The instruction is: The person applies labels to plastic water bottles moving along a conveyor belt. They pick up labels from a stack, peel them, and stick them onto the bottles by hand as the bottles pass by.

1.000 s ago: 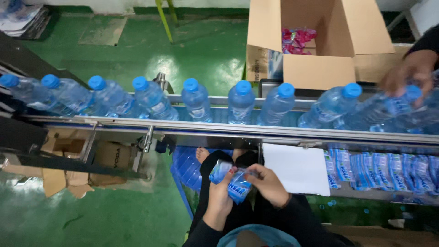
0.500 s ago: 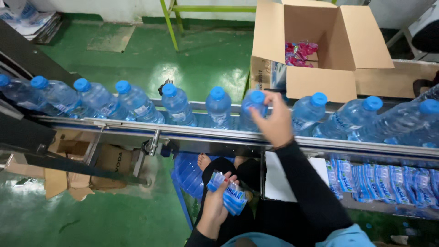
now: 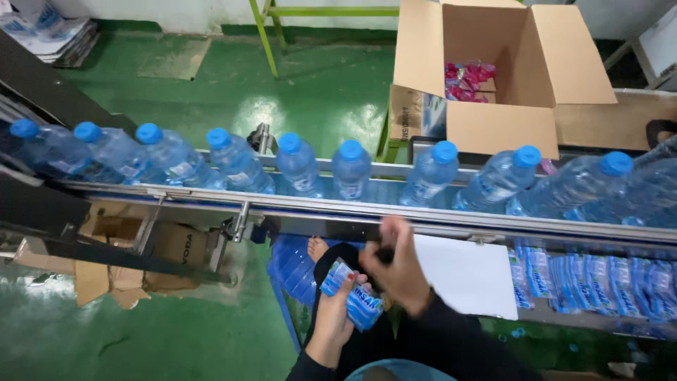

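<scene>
A: Surface, room?
B: Glossy green floor (image 3: pixel 141 339), conveyor rail (image 3: pixel 338 208) mid-frame carrying blue-capped bottles (image 3: pixel 350 171); open cardboard box (image 3: pixel 493 77) upper right.

A: Hands?
B: Left hand (image 3: pixel 335 317) gripping label stack (image 3: pixel 351 295), bottom centre; right hand (image 3: pixel 398 268) blurred, fingers curled, touching stack.

Across the middle of the frame the bottles (image 3: pixel 350 171) stand almost shoulder to shoulder, only narrow gaps between them. The conveyor rail (image 3: pixel 423 215) bars the way just above the right hand (image 3: pixel 400 271). Lower left, green floor (image 3: pixel 141 339) lies open.
</scene>
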